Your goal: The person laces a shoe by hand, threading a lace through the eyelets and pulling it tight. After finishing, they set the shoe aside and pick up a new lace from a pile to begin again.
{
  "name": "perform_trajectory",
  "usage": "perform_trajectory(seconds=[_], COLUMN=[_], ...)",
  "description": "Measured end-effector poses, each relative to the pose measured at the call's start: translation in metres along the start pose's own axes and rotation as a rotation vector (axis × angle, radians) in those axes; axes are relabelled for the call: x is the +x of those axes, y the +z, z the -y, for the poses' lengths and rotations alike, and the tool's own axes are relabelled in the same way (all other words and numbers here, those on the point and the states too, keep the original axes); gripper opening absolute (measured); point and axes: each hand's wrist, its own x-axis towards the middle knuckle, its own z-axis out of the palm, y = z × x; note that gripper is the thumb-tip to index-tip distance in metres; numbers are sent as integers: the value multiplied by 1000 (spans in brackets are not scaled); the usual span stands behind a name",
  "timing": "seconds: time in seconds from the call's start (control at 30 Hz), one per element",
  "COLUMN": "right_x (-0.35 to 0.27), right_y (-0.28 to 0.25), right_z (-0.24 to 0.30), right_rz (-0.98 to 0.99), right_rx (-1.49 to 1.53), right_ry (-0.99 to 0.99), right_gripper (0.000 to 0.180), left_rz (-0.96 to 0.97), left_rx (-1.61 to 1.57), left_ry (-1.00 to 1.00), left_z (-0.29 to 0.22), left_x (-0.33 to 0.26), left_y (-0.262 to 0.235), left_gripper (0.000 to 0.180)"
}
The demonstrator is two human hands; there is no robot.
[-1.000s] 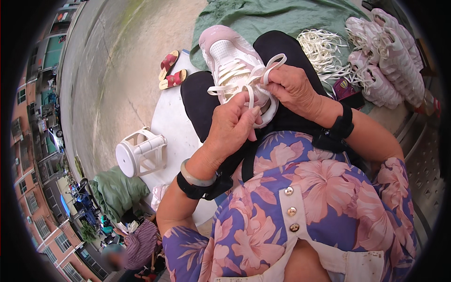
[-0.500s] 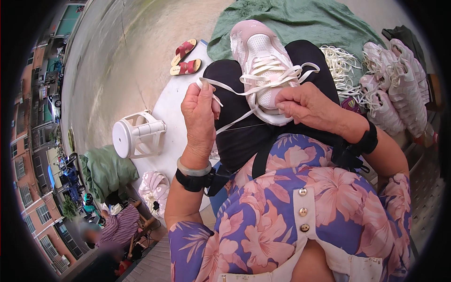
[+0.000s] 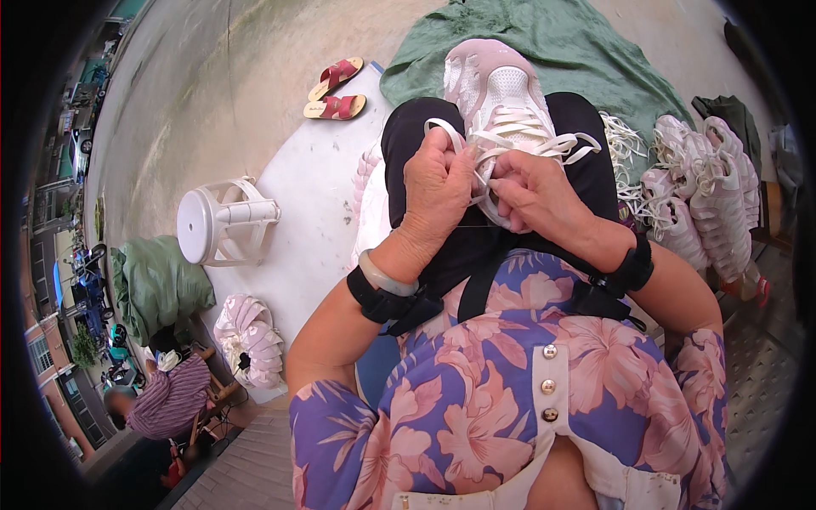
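A pink and white sneaker (image 3: 508, 83) rests on my lap between my knees, toe pointing away from me. A flat white shoelace (image 3: 534, 127) crosses its tongue in rows, with loose loops on the right side. My left hand (image 3: 432, 183) is closed on a lace end at the shoe's left edge, and a loop of it rises above the fingers. Close beside it, my right hand (image 3: 544, 195) has its fingertips pinched on the lace at the left side of the opening. Both hands partly cover the shoe's collar.
To the right lie a pile of white laces (image 3: 625, 149) and several stacked pink-white sneakers (image 3: 718, 195). A green cloth (image 3: 586, 64) spreads ahead. At left are a white plastic stool (image 3: 225, 223), red sandals (image 3: 336, 106), more sneakers (image 3: 248, 340) and a seated person in stripes (image 3: 174, 395).
My left hand has moved right and in toward the shoe, bringing the lace end with it. My right hand has shifted from the shoe's right side across to the left of its opening.
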Motion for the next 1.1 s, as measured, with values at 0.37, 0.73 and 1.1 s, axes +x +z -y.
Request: perform_trajectory(seconds=[0.37, 0.73, 1.1], right_x=[9, 14, 14], right_y=[5, 7, 7], right_z=[-4, -16, -16], right_rz=[-79, -99, -82], right_rx=[-10, 57, 107], right_ry=[23, -28, 1], right_gripper=[11, 12, 12], left_rz=[-215, -298, -309], left_rx=[340, 422, 486], left_ry=[362, 467, 481], left_z=[27, 24, 14], left_x=[24, 20, 11], left_y=[2, 7, 7], left_gripper=[16, 16, 16])
